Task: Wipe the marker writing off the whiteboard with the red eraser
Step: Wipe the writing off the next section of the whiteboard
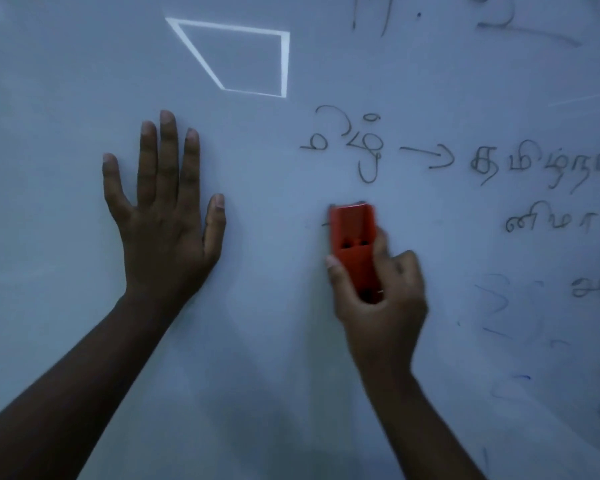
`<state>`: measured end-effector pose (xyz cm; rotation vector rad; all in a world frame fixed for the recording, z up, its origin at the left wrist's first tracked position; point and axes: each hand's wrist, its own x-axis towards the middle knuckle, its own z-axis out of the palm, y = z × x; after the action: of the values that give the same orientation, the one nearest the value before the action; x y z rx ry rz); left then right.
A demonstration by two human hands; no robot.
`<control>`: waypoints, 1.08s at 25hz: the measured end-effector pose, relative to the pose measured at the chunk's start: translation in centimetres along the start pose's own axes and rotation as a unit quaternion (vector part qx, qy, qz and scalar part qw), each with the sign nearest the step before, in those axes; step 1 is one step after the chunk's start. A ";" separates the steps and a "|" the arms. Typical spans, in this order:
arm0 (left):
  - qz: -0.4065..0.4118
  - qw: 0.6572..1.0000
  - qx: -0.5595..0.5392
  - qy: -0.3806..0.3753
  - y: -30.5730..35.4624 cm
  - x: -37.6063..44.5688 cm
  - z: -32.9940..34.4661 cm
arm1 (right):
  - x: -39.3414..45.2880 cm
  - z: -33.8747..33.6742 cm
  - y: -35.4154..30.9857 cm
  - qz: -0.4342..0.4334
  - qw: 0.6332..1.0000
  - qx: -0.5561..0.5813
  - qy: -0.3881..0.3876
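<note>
The whiteboard [274, 323] fills the whole view. My right hand [385, 299] grips the red eraser [354, 244], which stands upright and is pressed flat on the board just below a line of dark marker writing [347, 147]. More writing [541, 164] runs to the right after an arrow, with further lines below it at the right edge. My left hand [167, 216] lies flat on the board with fingers spread, well to the left of the eraser, holding nothing.
Faint blue smudges [499, 306] of older marks show at the lower right. A bright reflection of a ceiling light frame [284, 64] sits on the board above my hands. More strokes of writing [499, 22] show at the top right.
</note>
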<state>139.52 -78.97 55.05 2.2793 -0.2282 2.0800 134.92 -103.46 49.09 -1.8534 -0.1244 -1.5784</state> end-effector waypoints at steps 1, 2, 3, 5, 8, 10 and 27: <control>0.001 1.000 -0.001 -0.001 -0.1 0.0 -0.1 | -1.1 1.1 -1.4 -0.033 0.999 -0.010 -0.018; 0.003 1.000 -0.004 -0.001 -0.2 0.1 -0.1 | -1.8 1.9 -2.7 -0.063 0.997 -0.018 -0.031; 0.005 1.000 -0.007 0.000 -0.3 0.1 -0.1 | -1.9 2.5 -3.9 -0.084 0.995 -0.021 -0.039; 0.005 1.000 -0.009 -0.002 -0.5 0.0 -0.1 | -0.9 3.1 -5.9 -0.108 0.993 -0.017 -0.051; 0.010 1.000 -0.019 0.006 -0.7 -0.1 -0.2 | 2.0 2.7 -6.1 -0.117 0.992 -0.022 -0.044; 0.014 1.000 -0.021 0.011 -0.7 -0.2 -0.3 | 4.0 1.3 -3.9 -0.089 0.996 -0.030 -0.007; 0.000 1.000 -0.006 0.010 0.2 -0.5 -0.1 | 11.3 -2.5 2.3 0.085 0.981 0.029 0.172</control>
<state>139.34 -79.12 54.60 2.2510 -0.2384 2.0941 136.85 -110.53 58.39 -1.4790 0.1403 -1.7261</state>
